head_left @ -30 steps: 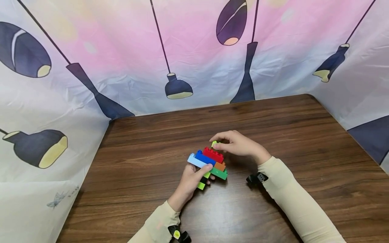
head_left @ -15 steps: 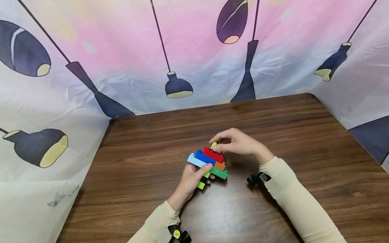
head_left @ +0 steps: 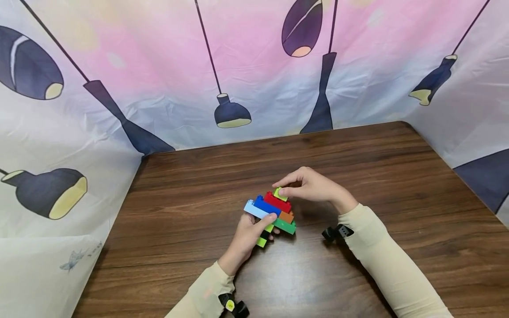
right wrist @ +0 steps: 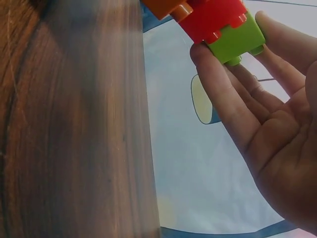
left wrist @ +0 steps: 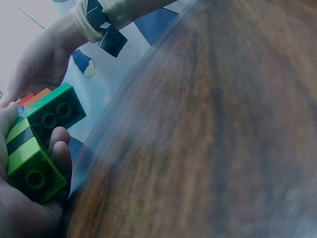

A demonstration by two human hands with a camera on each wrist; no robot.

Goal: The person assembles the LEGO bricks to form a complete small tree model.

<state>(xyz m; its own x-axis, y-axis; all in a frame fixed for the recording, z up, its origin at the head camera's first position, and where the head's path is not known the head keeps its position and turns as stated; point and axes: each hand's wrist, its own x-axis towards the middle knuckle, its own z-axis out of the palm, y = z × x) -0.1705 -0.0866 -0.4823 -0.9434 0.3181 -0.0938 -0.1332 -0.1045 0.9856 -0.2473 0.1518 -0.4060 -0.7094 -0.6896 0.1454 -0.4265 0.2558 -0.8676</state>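
My left hand grips a tilted assembly of toy building bricks by its stem, thumb lying across the front. The stem is a lime brick, a black one and more lime above. Over it sit a green brick and a light blue brick, then a blue brick and an orange brick. A red brick tops these. With thumb and fingertips, my right hand pinches a small lime brick against the red brick's studs.
Both hands are above a dark wood-grain table. Printed cloth with lamp drawings hangs behind and at the sides. Each wrist wears a small black camera, such as the right one, over a cream sleeve.
The small lime brick in my right hand has come down from above the red brick onto its top and now lies in line with it. My left hand has barely moved.
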